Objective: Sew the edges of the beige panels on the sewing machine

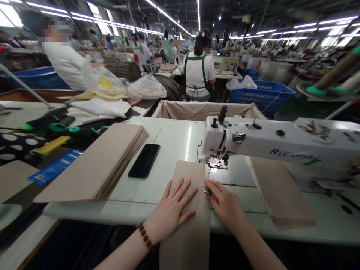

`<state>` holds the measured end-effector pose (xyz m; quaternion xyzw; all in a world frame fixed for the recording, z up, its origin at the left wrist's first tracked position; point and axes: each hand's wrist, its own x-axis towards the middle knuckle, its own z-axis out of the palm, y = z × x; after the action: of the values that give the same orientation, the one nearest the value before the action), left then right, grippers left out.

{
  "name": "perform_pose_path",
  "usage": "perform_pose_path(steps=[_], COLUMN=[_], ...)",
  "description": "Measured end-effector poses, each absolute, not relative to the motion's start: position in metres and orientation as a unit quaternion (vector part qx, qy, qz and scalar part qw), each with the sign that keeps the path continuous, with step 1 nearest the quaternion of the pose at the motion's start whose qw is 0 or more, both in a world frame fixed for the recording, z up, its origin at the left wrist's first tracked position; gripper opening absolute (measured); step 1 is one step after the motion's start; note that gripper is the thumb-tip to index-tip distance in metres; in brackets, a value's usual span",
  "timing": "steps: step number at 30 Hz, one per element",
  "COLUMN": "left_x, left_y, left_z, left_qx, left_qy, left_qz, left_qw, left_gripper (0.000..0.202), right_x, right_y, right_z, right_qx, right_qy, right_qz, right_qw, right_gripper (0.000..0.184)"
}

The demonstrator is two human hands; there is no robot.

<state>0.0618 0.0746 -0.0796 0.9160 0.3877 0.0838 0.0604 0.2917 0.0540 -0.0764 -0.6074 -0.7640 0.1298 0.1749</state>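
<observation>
A tan strip of material (189,176) lies on the white sewing table (168,142), running from the table's front edge up to the needle of the white sewing machine (270,144). My left hand (173,208) rests flat on the strip with its fingers spread. My right hand (225,202) presses the strip's right edge, fingers curled around a small metal tool (207,192), perhaps thread snips.
A stack of tan pieces (95,165) lies at the left with a black phone (144,160) beside it. Another tan stack (281,193) sits under the machine arm. A cloth-lined bin (202,110) stands behind the table. Other people work at stations beyond.
</observation>
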Motion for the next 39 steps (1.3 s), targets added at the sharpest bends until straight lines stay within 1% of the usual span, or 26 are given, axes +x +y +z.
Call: perform_pose_path(steps=[6,9,12,19,29,39], left_x=[0.062,0.062,0.063,0.066,0.066,0.063], left_y=[0.089,0.103,0.115,0.117,0.12,0.121], left_z=[-0.072,-0.069,-0.068,-0.067,-0.069,-0.067], left_qx=[0.918,0.921,0.926,0.924,0.922,0.916], left_qy=[0.381,0.369,0.352,0.353,0.353,0.358], left_qz=[0.067,0.07,0.067,0.073,0.067,0.072], left_qw=[0.089,0.103,0.116,0.128,0.142,0.167], left_gripper=[0.061,0.06,0.062,0.062,0.06,0.058], right_x=[0.294,0.295,0.295,0.295,0.294,0.293], right_y=[0.061,0.062,0.063,0.063,0.064,0.066], right_z=[-0.077,-0.081,-0.085,-0.089,-0.09,-0.089], right_qx=[-0.623,-0.622,-0.623,-0.621,-0.624,-0.635], right_qy=[-0.766,-0.771,-0.77,-0.769,-0.765,-0.76], right_qz=[0.083,0.066,0.058,0.064,0.073,0.056], right_qw=[0.132,0.122,0.127,0.142,0.14,0.126], right_gripper=[0.048,0.052,0.055,0.053,0.054,0.057])
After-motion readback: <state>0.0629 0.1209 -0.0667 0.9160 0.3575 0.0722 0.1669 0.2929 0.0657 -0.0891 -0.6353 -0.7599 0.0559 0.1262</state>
